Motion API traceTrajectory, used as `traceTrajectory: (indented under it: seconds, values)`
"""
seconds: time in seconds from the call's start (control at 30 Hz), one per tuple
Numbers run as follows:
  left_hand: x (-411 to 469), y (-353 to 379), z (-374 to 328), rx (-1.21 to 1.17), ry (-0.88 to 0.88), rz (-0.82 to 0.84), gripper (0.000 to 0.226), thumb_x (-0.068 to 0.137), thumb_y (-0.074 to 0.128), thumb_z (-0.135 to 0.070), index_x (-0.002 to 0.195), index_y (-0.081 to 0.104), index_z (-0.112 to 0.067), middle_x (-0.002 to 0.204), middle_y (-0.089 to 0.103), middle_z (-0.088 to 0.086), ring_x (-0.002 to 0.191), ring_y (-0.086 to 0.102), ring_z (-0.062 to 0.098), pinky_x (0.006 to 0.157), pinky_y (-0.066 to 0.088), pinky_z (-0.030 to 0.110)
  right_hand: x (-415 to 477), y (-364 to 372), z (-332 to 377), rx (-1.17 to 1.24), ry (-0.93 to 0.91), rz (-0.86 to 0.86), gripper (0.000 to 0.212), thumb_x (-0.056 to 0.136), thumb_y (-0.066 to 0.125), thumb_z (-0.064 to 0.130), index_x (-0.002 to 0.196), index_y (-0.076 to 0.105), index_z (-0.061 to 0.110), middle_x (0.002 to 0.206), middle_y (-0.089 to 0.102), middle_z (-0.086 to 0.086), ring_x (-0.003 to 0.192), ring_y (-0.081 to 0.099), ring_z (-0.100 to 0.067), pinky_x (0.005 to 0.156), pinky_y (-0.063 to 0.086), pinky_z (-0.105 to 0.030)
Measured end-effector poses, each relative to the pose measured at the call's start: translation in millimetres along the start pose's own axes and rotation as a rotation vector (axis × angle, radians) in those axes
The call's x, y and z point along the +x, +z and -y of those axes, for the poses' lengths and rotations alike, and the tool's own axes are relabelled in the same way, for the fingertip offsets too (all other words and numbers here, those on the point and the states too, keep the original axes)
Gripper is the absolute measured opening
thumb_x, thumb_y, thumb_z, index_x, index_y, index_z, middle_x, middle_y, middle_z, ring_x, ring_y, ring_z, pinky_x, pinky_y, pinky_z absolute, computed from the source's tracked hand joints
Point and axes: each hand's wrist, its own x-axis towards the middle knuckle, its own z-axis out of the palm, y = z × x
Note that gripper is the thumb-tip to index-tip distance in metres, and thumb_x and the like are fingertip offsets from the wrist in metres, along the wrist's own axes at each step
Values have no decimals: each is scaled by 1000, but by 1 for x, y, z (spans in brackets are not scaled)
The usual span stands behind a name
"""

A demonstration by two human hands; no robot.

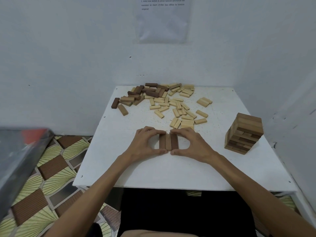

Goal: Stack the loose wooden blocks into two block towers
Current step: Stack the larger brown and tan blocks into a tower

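Wall sheet (162, 23) carries small printed lines, too blurred to read.

Far ends of three blocks (168, 141) hidden under fingers (161, 132)

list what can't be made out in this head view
Three blocks: far ends hidden under the fingers of the left hand and right hand.
Tower: back faces turned away, so its block count is unclear.
Wall paper: top cut by the upper edge, print too small.
Grey object: blurred, cut by the left edge.
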Motion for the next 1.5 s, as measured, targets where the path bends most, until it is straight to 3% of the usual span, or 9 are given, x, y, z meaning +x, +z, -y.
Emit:
traceTrajectory:
  seconds: [0.13,0.37,0.57,0.67,0.8,0.97,1.2,1.37,1.5]
  values:
    - [1,-2,-7,-5,23,-5,65,68,88,-57,127,65,-41,120,53,-32,126,44,-2,114,29,34,3,1,2,-18,-35,-15,68,68,91,58,129,62,50,131,52,16,127,52,-1,113,46,-37]
    - [6,-11,-15,-117,157,9,44,70,89,-46,110,73,-39,120,68,-24,121,57,7,106,40,46,0,-4,13,27,-142,-63,45,73,94,36,113,73,35,122,67,22,126,55,-8,105,52,-39]
    - [29,-35,-33,-173,255,-2,39,69,96,-30,104,78,-24,118,72,-15,118,61,9,102,45,30,4,-33,37,-49,-181,-102,42,74,92,38,112,76,33,120,69,20,120,55,-5,103,48,-37]
    - [44,-48,-50,-175,290,21,38,69,96,-24,102,78,-22,117,73,-13,117,60,5,101,41,20,4,-52,48,-89,-173,-140,41,74,91,45,111,75,39,118,68,24,119,55,-3,100,48,-31]
    - [66,-57,-73,-204,289,74,36,71,96,-25,102,77,-26,119,72,-15,123,58,9,99,42,18,-4,-82,60,-78,-126,-171,37,71,90,50,104,71,52,117,69,20,120,58,-3,104,49,-30]
    - [92,-54,-106,-245,339,106,34,73,95,-21,102,77,-25,118,72,-14,123,58,6,95,36,6,-21,-120,65,-96,-103,-231,37,74,93,38,107,74,41,110,65,33,119,56,3,101,44,-12]
    - [123,-28,-148,-266,382,142,35,72,95,-26,101,76,-31,116,71,-21,120,59,6,97,37,10,-48,-163,54,-155,-67,-289,38,74,93,36,108,75,38,113,71,20,120,59,-3,103,49,-25]
    - [137,-3,-171,-230,405,162,49,71,93,-38,114,69,-36,111,68,-19,114,59,10,103,46,38,-73,-184,40,-181,13,-318,53,74,92,36,121,67,36,118,68,18,118,58,1,104,49,-29]
    - [143,17,-186,-238,375,191,68,71,92,-41,129,56,-35,116,70,-23,120,58,7,106,45,41,-89,-195,22,-177,50,-342,68,71,90,53,130,59,45,127,65,19,125,55,1,109,45,-35]
